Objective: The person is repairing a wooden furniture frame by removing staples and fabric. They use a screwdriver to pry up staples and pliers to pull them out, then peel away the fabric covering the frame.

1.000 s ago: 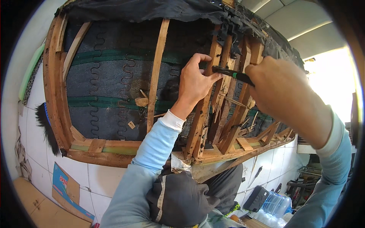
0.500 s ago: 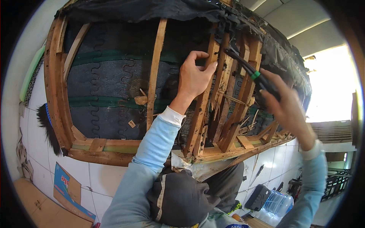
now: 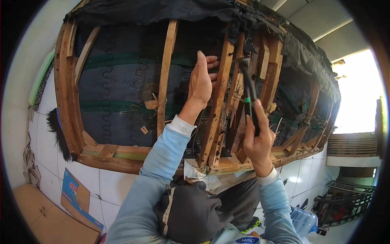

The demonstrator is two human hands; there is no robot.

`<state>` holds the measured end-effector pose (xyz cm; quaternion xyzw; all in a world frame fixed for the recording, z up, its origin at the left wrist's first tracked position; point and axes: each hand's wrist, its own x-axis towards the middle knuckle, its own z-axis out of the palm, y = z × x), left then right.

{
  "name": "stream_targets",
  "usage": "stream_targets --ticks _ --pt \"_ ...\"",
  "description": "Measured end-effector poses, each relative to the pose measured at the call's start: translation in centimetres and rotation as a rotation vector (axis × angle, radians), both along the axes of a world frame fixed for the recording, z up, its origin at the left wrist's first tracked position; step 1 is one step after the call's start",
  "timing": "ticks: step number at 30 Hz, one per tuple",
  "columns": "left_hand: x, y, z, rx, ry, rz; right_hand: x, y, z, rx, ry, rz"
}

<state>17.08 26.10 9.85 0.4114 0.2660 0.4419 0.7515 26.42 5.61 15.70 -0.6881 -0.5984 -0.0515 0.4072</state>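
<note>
An upturned upholstered furniture frame [image 3: 168, 57] shows wooden rails, wavy springs, green straps and torn black fabric [image 3: 154, 10] along its far edge. My left hand [image 3: 202, 81] is open, its fingers apart beside an upright rail [image 3: 219, 97] in the middle. My right hand [image 3: 258, 136] grips a black hammer with a green band [image 3: 248, 89]; its head lies near the splintered rails, and I cannot tell whether it touches them. Loose wood chips [image 3: 151, 104] lie on the dark backing.
A black-bristled brush [image 3: 57, 130] and cardboard pieces [image 3: 44, 213] are at the left on the tiled floor [image 3: 85, 179]. At lower right are a water bottle [image 3: 302, 221] and black metal racks [image 3: 345, 199]. A bright opening [image 3: 353, 89] is at the right.
My right hand has come down and leftward, swinging the hammer more upright. My left hand has loosened from the rail, moved slightly left and turned with fingers apart.
</note>
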Motion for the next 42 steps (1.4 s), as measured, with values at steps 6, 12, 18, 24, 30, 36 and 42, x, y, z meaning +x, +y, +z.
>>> stream_targets --ticks 6,12,18,24,30,36,42 --pt "0.1 -0.1 0.0 -0.02 0.03 -0.007 0.3 0.5 -0.8 -0.135 0.094 -0.002" --pt "0.6 0.0 0.0 -0.032 0.0 -0.002 0.0 0.4 -0.9 -0.149 0.043 -0.057" --pt "0.2 0.3 0.8 0.054 0.102 0.018 -0.7 0.0 -0.1 -0.144 0.17 0.01" --pt "-3.3 -10.5 3.4 0.078 -0.174 -0.089 -4.3 -5.7 0.2 -0.157 0.485 0.064" --pt "-8.0 -16.1 0.2 -0.242 -0.161 -0.07 0.4 -16.1 -3.2 -0.736 0.166 0.094" --pt "-8.7 -20.2 -0.4 -0.268 -0.084 -0.038 6.2 -28.7 -20.6 -1.718 0.023 0.242" --pt "-9.9 -22.5 0.6 -0.121 0.112 -0.123 11.5 -36.3 -28.2 -2.238 0.088 0.36"
